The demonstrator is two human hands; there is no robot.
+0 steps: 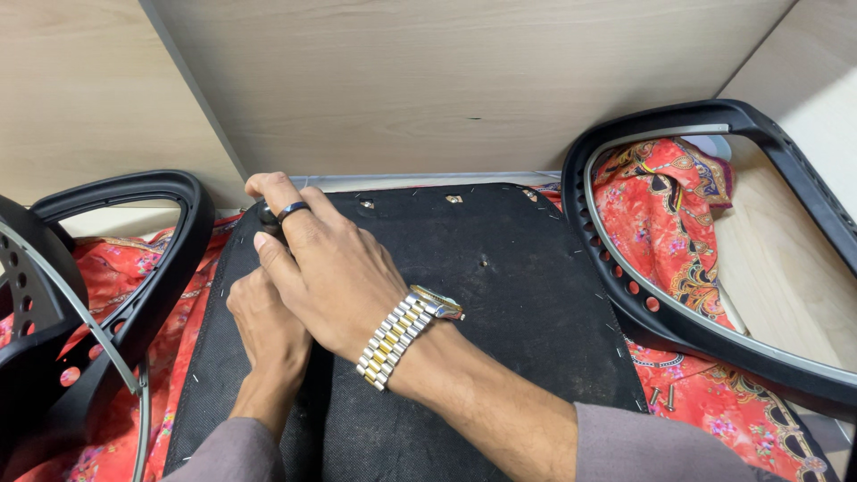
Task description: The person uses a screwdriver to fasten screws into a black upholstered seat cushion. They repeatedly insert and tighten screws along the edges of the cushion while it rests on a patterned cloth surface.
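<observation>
A black fabric-covered seat pad [500, 295] lies flat with its underside up, small staples along its edges. My right hand [330, 268], wearing a dark ring and a two-tone metal watch, reaches across to the pad's far left corner. Its fingers are closed on a small round black object [268, 215] there. My left hand [268, 326] rests on the pad just below the right hand. Its fingers are curled and hidden under the right hand, so what they hold does not show.
Black plastic chair armrests stand at the left [134, 295] and the right [678, 321] of the pad. A red patterned cloth [669, 205] lies beneath everything. Two loose screws [661, 395] lie on it at the right. Light wooden panels [446, 80] close the back.
</observation>
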